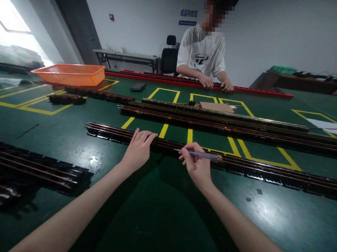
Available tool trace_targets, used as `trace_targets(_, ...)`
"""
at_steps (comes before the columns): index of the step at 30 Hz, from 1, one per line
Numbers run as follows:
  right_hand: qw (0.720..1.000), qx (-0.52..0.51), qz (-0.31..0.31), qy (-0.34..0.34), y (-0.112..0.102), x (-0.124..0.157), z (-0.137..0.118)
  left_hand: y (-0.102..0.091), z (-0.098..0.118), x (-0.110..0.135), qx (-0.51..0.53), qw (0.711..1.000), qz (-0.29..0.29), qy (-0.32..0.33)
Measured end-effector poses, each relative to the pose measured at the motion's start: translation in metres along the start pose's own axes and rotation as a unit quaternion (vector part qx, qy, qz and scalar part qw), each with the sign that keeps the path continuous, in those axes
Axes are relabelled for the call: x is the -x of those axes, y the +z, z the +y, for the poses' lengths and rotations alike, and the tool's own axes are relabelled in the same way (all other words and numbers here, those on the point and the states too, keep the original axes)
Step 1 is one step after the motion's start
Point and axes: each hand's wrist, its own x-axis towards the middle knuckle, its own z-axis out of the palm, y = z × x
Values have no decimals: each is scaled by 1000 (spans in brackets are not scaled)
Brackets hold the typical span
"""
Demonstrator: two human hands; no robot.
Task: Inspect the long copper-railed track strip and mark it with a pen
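Observation:
A long black strip (240,167) with thin copper-coloured rods along it lies across the table in front of me. My left hand (140,149) grips it left of the middle, fingers together over its top; the thumb is mostly hidden. My right hand (197,165) is closed on a small screwdriver (205,155) with a clear purplish handle and a brass-coloured end. Its thin tip points left, toward the strip between my hands. Whether the tip touches the strip, I cannot tell.
More black strips (228,126) lie just beyond, others (34,165) at near left. An orange basket (71,74) stands at back left. Cardboard (217,107) and white paper (331,127) are farther right. Across the table, a person (202,57) has both hands on a red rail (259,92).

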Motion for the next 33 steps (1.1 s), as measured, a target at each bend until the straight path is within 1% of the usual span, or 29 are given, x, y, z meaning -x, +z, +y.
trace_targets(6,1000,3,-9,-1,-1,-1,-1,-2,0,0,31,999,-18,23)
trace_targets(12,1000,7,-15,-2,-2,0,-1,-5,5,-4,11,999,-42,-4)
trace_targets(21,999,18,-28,-2,-2,0,-1,-4,6,-5,-24,999,-41,-23)
trace_targets(27,1000,16,-18,1,-1,-1,-2,-1,8,-3,-33,999,-26,-20)
trace_targets(33,1000,19,-17,-1,-1,-1,-1,1,7,-2,-31,999,-24,-30)
